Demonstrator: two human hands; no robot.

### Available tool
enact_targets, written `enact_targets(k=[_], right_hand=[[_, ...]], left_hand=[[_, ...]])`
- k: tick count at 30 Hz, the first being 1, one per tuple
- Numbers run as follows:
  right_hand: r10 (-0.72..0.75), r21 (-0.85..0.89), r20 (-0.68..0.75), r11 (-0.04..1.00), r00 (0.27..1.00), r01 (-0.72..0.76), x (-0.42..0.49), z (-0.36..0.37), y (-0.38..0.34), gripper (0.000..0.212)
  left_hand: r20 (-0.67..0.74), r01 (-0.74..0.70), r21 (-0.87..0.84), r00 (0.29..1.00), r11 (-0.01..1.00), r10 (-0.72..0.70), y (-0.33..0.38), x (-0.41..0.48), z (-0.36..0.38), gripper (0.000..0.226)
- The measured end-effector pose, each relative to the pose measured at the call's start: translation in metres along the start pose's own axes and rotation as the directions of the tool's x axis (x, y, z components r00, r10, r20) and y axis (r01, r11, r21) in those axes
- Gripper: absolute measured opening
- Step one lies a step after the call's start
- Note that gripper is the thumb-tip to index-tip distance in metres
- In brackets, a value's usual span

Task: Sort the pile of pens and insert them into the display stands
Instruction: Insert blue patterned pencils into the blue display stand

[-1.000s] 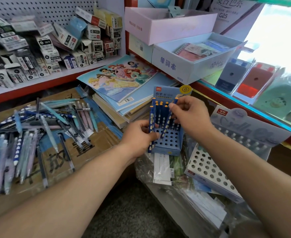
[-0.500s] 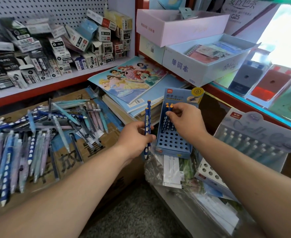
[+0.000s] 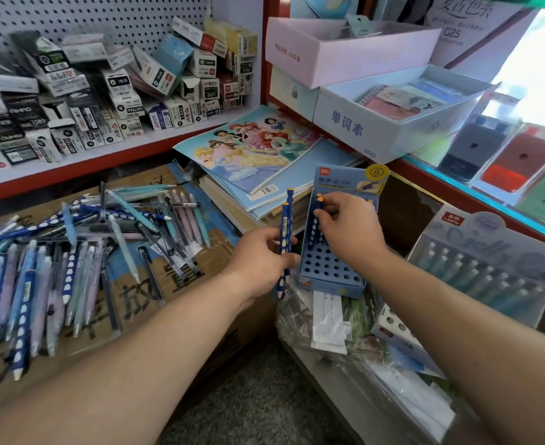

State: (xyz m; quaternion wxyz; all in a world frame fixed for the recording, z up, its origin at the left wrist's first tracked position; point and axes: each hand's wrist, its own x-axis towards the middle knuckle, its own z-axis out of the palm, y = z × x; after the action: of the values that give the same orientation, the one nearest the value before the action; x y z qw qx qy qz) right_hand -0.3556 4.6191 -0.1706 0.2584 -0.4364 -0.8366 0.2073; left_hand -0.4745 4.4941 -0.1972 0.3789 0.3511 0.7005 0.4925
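The left hand (image 3: 261,261) grips two blue pens (image 3: 285,220) upright (orange caps up), just beside the blue display stand (image 3: 326,268). The right hand (image 3: 350,232) pinches the tops of the standing pens (image 3: 319,202) in its back-left holes. Further left, the pen pile (image 3: 56,268) sprawls over a cardboard box (image 3: 155,284); picture books (image 3: 264,146) lie beyond.

The pen pile (image 3: 81,252) lies on cardboard (image 3: 155,293), left of the display stand (image 3: 329,268)

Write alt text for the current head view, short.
A person's right hand pinches the top of a dark blue pen in the back rows of a blue display stand, while the left hand grips two matching pens beside it. A loose pile of pens lies on cardboard to the left.
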Motion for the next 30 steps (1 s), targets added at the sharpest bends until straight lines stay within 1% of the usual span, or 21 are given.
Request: enact_targets(k=[3, 8, 10, 12, 13, 14, 15, 16, 17, 18, 19, 21, 23, 24, 26, 27, 28, 30], right_hand=[[-0.010, -0.014, 0.041, 1.000, 0.999, 0.010, -0.001, 0.005, 0.001, 0.021], [0.044, -0.048, 0.083, 0.998, 0.996, -0.040, -0.001, 0.007, 0.006, 0.021], [0.052, -0.135, 0.112, 0.990, 0.992, -0.037, -0.001, 0.003, 0.005, 0.020], [0.060, -0.243, 0.093, 0.969, 0.994, -0.036, -0.003, -0.005, 0.003, 0.022], [0.058, -0.225, 0.067, 0.973, 0.996, -0.042, -0.003, -0.010, 0.001, 0.023], [0.069, -0.114, 0.051, 0.992, 0.996, -0.063, -0.004, -0.015, -0.001, 0.023], [0.102, 0.068, 0.067, 0.992, 0.992, -0.107, -0.005, -0.020, -0.006, 0.022], [0.134, 0.257, 0.125, 0.953, 0.983, -0.163, -0.007, -0.025, -0.012, 0.021], [0.135, 0.384, 0.198, 0.900, 0.971, -0.204, -0.010, -0.028, -0.018, 0.019], [0.108, 0.430, 0.255, 0.877, 0.961, -0.213, -0.012, -0.030, -0.020, 0.018], [0.078, 0.440, 0.296, 0.873, 0.952, -0.209, -0.014, -0.031, -0.021, 0.017], [0.042, 0.461, 0.326, 0.865, 0.944, -0.198, -0.018, -0.032, -0.018, 0.018], [0.055, 0.525, 0.261, 0.830, 0.964, -0.190, -0.017, -0.034, -0.013, 0.015], [0.076, 0.541, 0.184, 0.825, 0.980, -0.166, -0.016, -0.036, -0.010, 0.013], [0.120, 0.501, 0.000, 0.859, 0.993, -0.104, -0.011, -0.038, -0.001, 0.009], [0.121, 0.460, -0.061, 0.884, 0.991, -0.080, -0.010, -0.038, 0.003, 0.008], [0.114, 0.417, -0.087, 0.907, 0.990, -0.068, -0.008, -0.036, 0.008, 0.008], [0.084, 0.322, -0.077, 0.945, 0.994, -0.055, -0.008, -0.030, 0.017, 0.010]], left_hand=[[-0.006, -0.005, 0.017, 1.000, 1.000, 0.005, -0.001, 0.000, -0.001, 0.022], [-0.009, -0.013, 0.015, 1.000, 1.000, 0.013, -0.002, -0.001, 0.000, 0.022], [0.002, -0.004, 0.008, 1.000, 1.000, 0.004, -0.001, -0.002, 0.000, 0.022], [0.023, -0.003, -0.003, 1.000, 1.000, 0.003, 0.000, -0.003, 0.001, 0.022], [0.037, -0.007, -0.007, 0.999, 1.000, 0.008, 0.001, -0.004, 0.002, 0.022], [0.055, -0.014, -0.010, 0.998, 1.000, 0.015, 0.002, -0.005, 0.003, 0.023], [0.076, -0.021, -0.008, 0.997, 1.000, 0.022, 0.004, -0.007, 0.005, 0.024], [0.098, -0.027, 0.001, 0.995, 1.000, 0.027, 0.005, -0.008, 0.006, 0.025], [0.119, -0.031, 0.010, 0.992, 0.999, 0.030, 0.006, -0.009, 0.008, 0.026], [0.137, -0.036, 0.019, 0.990, 0.999, 0.033, 0.007, -0.010, 0.010, 0.027], [0.152, -0.041, 0.029, 0.988, 0.999, 0.036, 0.007, -0.011, 0.011, 0.027], [0.161, -0.051, 0.044, 0.986, 0.998, 0.044, 0.007, -0.012, 0.014, 0.025], [0.135, -0.066, 0.044, 0.989, 0.997, 0.060, 0.007, -0.011, 0.015, 0.025], [0.111, -0.070, 0.049, 0.992, 0.996, 0.064, 0.007, -0.010, 0.015, 0.024], [0.072, -0.060, 0.058, 0.996, 0.997, 0.056, 0.007, -0.008, 0.014, 0.024], [0.063, -0.054, 0.058, 0.997, 0.997, 0.050, 0.007, -0.008, 0.014, 0.025], [0.058, -0.051, 0.058, 0.997, 0.997, 0.048, 0.007, -0.008, 0.014, 0.025], [0.046, -0.046, 0.049, 0.998, 0.998, 0.044, 0.007, -0.009, 0.014, 0.027]])
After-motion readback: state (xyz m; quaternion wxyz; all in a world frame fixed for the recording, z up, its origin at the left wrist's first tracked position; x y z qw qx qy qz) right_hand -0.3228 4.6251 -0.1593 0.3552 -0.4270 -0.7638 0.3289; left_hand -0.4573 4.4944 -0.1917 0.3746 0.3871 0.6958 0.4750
